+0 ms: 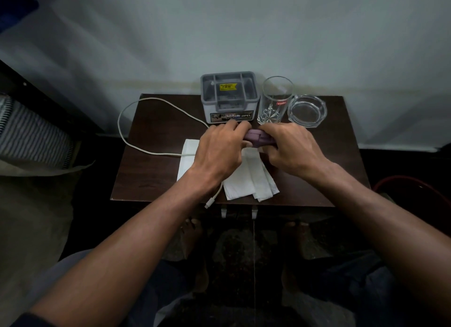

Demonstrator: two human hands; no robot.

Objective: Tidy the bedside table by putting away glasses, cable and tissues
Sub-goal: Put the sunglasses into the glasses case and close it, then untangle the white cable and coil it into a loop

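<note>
A purple glasses case [258, 138] lies at the middle of the dark wooden bedside table [151, 180]. My left hand [219, 148] grips its left end and my right hand [290, 148] grips its right end; the glasses themselves are hidden. Folded white tissues [253, 178] lie under my hands toward the front edge. A white cable [146, 112] loops over the table's left side, runs under my left wrist, and its plug [210, 203] hangs at the front edge.
A grey plastic organiser box [229, 95] stands at the back centre against the wall. A clear drinking glass [274, 101] and a glass ashtray [307, 110] stand to its right. A striped mattress [31, 131] lies to the left. My bare feet are below the table.
</note>
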